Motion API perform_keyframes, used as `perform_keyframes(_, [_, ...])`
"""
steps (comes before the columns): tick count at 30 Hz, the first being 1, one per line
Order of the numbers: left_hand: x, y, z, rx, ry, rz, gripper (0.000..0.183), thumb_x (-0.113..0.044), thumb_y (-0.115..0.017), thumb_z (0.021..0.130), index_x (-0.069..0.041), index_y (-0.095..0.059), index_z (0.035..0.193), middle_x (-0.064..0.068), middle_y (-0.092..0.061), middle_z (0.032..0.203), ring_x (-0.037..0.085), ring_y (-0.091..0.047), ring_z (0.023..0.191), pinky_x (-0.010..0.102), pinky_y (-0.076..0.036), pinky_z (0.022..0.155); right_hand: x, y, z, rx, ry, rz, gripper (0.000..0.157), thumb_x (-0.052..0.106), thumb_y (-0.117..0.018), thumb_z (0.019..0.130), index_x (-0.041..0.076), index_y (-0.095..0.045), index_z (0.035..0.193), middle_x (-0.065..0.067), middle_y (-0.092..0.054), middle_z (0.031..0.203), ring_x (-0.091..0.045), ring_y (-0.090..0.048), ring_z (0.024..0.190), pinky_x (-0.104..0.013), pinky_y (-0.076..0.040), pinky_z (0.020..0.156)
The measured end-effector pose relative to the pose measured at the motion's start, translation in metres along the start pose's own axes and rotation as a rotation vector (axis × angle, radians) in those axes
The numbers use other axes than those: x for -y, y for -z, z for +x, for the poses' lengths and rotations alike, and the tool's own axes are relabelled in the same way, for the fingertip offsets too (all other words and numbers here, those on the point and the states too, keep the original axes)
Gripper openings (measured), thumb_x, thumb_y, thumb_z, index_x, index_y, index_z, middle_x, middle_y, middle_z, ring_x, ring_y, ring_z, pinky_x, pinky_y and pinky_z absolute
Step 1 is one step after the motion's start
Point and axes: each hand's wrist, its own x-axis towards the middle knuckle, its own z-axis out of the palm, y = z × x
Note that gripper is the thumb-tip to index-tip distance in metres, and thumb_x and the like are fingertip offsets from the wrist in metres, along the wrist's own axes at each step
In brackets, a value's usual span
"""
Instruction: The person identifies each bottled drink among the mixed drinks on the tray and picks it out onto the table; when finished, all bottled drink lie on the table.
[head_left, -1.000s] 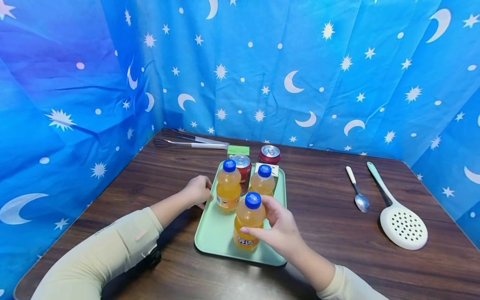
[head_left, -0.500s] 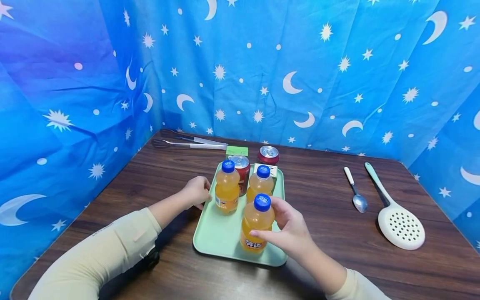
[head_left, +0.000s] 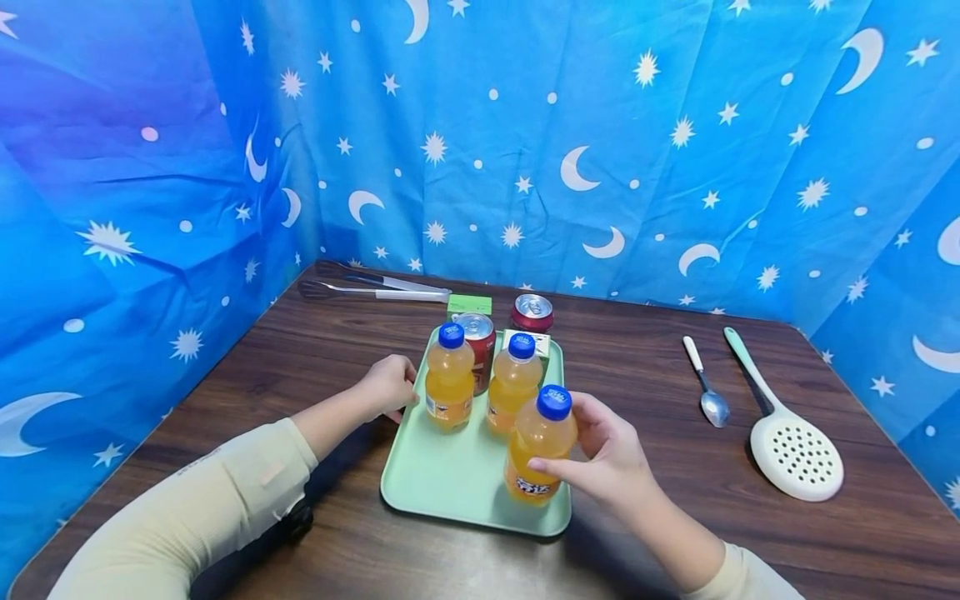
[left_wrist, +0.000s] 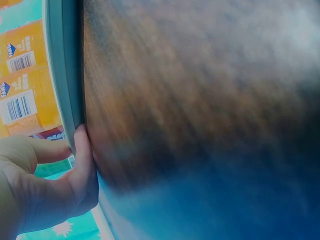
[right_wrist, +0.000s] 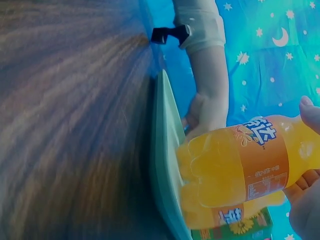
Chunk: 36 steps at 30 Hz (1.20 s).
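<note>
My right hand (head_left: 618, 454) grips an orange soda bottle (head_left: 542, 446) with a blue cap, thumb on the near side. The bottle is roughly upright at the front right part of a pale green tray (head_left: 435, 483); its base is close over the tray in the right wrist view. At the tray's left rim, my left hand (head_left: 388, 385) pinches the edge between thumb and fingers, as the left wrist view (left_wrist: 50, 185) shows of that hand. Two more orange soda bottles stand on the tray, one left (head_left: 450, 383) and one in the middle (head_left: 513, 387). Behind them are a red can (head_left: 482, 346) and a carton (head_left: 538, 343).
Beyond the tray stand a second red can (head_left: 532, 312) and a green box (head_left: 469, 305). Tongs (head_left: 408, 292) lie at the back left. A spoon (head_left: 714, 408) and a white slotted skimmer (head_left: 797, 458) lie on the right. Blue star-patterned cloth (head_left: 480, 125) encloses the table.
My right hand has carried the soda bottle rightward across the tray's front, toward its right edge. My left hand stays at the left rim. The whole view has shifted slightly.
</note>
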Motion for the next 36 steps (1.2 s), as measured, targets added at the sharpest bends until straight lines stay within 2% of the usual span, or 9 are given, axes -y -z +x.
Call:
perform_keyframes(7, [0.0, 0.001, 0.0, -0.003, 0.0, 0.001, 0.026, 0.008, -0.065, 0.08, 0.006, -0.052, 0.103, 0.015, -0.05, 0.081, 0.023, -0.06, 0.07, 0.03, -0.056, 0.048, 0.005, 0.012, -0.001, -0.058, -0.059, -0.077, 0.057, -0.006, -0.08, 0.067, 0.0, -0.054, 0.118, -0.009, -0.062, 0.112, -0.018, -0.061, 0.103, -0.026, -0.05, 0.087])
perform_keyframes(15, [0.001, 0.0, 0.0, -0.002, 0.02, -0.008, 0.025, 0.008, -0.064, 0.081, 0.005, -0.052, 0.103, 0.015, -0.05, 0.082, 0.023, -0.058, 0.072, 0.03, -0.056, 0.048, 0.01, 0.024, 0.002, -0.088, -0.054, -0.111, 0.059, -0.009, -0.079, 0.067, -0.002, -0.053, 0.119, -0.007, -0.062, 0.112, -0.016, -0.06, 0.104, -0.025, -0.05, 0.087])
perform_keyframes(25, [0.003, -0.001, 0.002, -0.001, 0.006, -0.031, 0.026, 0.009, -0.064, 0.08, 0.006, -0.052, 0.103, 0.014, -0.049, 0.081, 0.023, -0.057, 0.073, 0.031, -0.056, 0.049, 0.013, 0.045, 0.013, -0.178, -0.113, -0.171, 0.06, -0.007, -0.079, 0.069, 0.001, -0.052, 0.123, -0.009, -0.062, 0.114, -0.016, -0.06, 0.105, -0.025, -0.051, 0.086])
perform_keyframes(28, [0.004, -0.001, 0.002, -0.002, 0.004, -0.036, 0.026, 0.01, -0.064, 0.08, 0.006, -0.052, 0.103, 0.014, -0.049, 0.08, 0.023, -0.057, 0.072, 0.031, -0.056, 0.049, 0.013, 0.051, 0.017, -0.186, -0.1, -0.172, 0.06, -0.007, -0.077, 0.071, 0.001, -0.052, 0.124, -0.009, -0.062, 0.115, -0.015, -0.06, 0.105, -0.025, -0.051, 0.085])
perform_keyframes(36, [0.004, -0.001, 0.003, 0.0, -0.006, -0.038, 0.026, 0.009, -0.064, 0.08, 0.006, -0.052, 0.103, 0.015, -0.049, 0.081, 0.023, -0.057, 0.073, 0.031, -0.057, 0.049, 0.011, 0.069, 0.027, -0.205, 0.022, -0.165, 0.054, -0.011, -0.073, 0.073, -0.001, -0.053, 0.122, -0.003, -0.063, 0.111, -0.013, -0.061, 0.102, -0.023, -0.052, 0.082])
